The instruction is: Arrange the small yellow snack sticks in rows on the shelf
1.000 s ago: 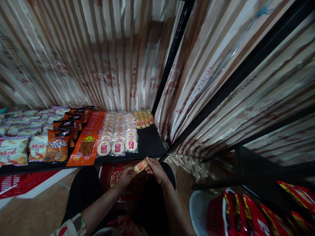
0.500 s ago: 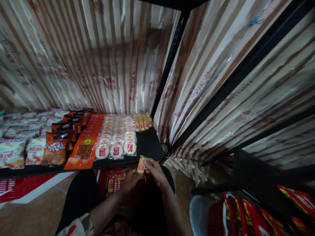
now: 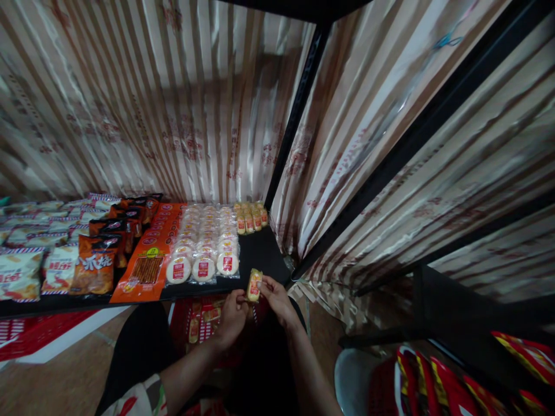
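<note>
One packet point(image 3: 254, 285) — red label point(image 3: 254, 290), unreadable | right fingers point(image 3: 266, 284) pinching it | left fingers point(image 3: 237, 295) — cannot tell

Looks like clear, glossy plastic on rice-cracker packs point(image 3: 203, 268), centre left, and yellow packet point(image 3: 254, 284), lower centre. Reads matt, smooth on black shelf board point(image 3: 258, 249). Seems satiny, creased cloth on striped curtain point(image 3: 195, 86), upper left.
</note>
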A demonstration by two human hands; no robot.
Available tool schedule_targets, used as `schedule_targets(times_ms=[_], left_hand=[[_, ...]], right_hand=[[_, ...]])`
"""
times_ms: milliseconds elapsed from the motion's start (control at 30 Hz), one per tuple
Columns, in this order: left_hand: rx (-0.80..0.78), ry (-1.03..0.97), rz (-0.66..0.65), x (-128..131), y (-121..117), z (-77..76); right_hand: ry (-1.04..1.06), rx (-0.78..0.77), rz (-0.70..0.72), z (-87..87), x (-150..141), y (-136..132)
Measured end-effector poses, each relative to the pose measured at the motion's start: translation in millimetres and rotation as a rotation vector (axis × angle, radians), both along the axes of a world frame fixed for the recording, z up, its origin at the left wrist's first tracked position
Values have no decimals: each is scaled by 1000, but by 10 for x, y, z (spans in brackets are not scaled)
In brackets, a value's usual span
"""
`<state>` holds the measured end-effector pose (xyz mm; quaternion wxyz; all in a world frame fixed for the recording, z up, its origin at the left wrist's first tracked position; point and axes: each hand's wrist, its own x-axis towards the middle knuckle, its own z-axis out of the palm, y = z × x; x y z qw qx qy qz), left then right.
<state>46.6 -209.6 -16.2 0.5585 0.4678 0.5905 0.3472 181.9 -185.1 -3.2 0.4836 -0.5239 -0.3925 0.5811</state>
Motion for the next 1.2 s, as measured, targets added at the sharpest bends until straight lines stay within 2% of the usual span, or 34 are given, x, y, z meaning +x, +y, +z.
schedule_targets(times_ms=[133, 267, 367, 500, 600, 800, 933, 1200], left_hand=[[141, 163, 15, 25, 77, 50], [226, 216, 29, 79, 181, 177], [219, 220, 7, 143, 268, 196], [213, 163, 33, 231, 392, 98], [206, 104, 63, 290, 474, 58], [157, 75, 77, 396, 590, 123], [131, 85, 84, 450, 668, 113], [121, 200, 65, 525, 824, 165]], right_hand=[[-15, 27, 27, 9, 51, 71], [-40, 35, 36, 66, 86, 133], [-46, 50, 48, 109, 100, 182], [-64, 64, 31, 127, 114, 267], [-74, 79, -35, 97, 124, 343], [-208, 107, -141, -77, 149, 481], [-289, 136, -182, -185, 179, 524], [-413, 164, -253, -187, 226, 571]])
